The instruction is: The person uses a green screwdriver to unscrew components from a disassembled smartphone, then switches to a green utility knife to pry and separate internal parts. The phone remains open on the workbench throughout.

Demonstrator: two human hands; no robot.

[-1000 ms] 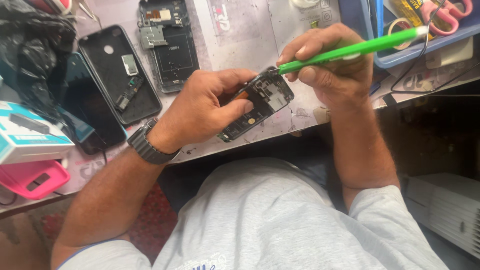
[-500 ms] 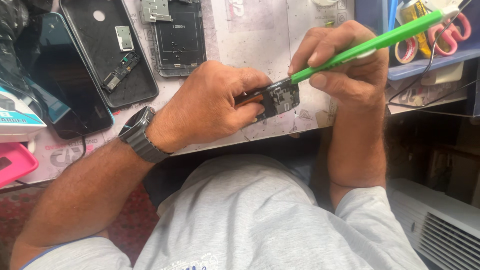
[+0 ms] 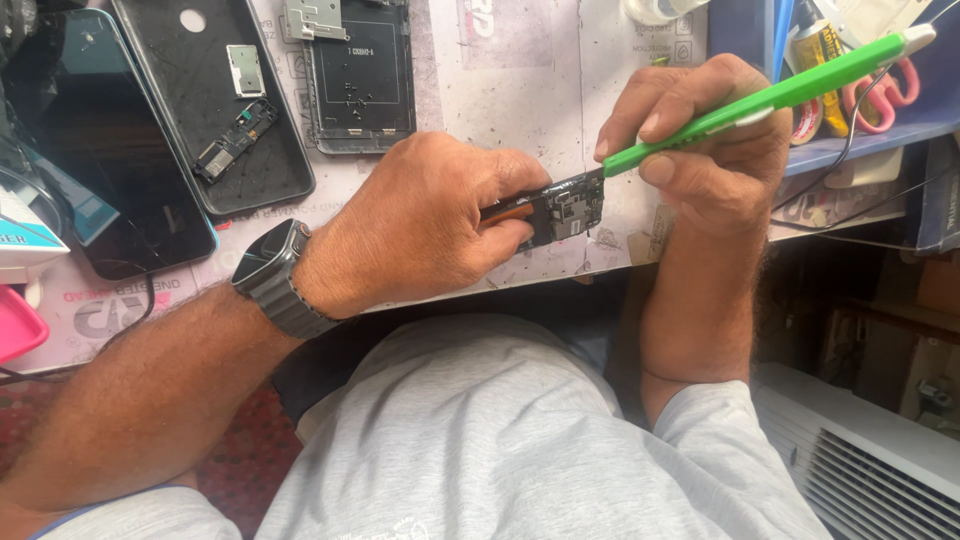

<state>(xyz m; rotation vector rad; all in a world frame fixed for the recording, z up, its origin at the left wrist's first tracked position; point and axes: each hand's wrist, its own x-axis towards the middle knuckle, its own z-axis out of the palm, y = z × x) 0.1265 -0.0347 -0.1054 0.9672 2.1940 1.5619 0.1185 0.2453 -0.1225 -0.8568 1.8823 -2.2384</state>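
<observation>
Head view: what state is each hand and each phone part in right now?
Left hand: clamped around the opened phone, wrist on the bench edge.
Opened phone: back off, circuit board exposed.
Right hand: pinching the green tool.
Green tool: slanted, tip on the phone's board.
Black back cover: detached, inner side up.
Phone frame: stripped, lying flat.
Scissors: lying in the tray.

Red-handled scissors [image 3: 890,85], black back cover [image 3: 215,110]

Grey short-sleeved shirt [image 3: 480,440]; dark metal-banded smartwatch [image 3: 275,275] on left wrist.
</observation>
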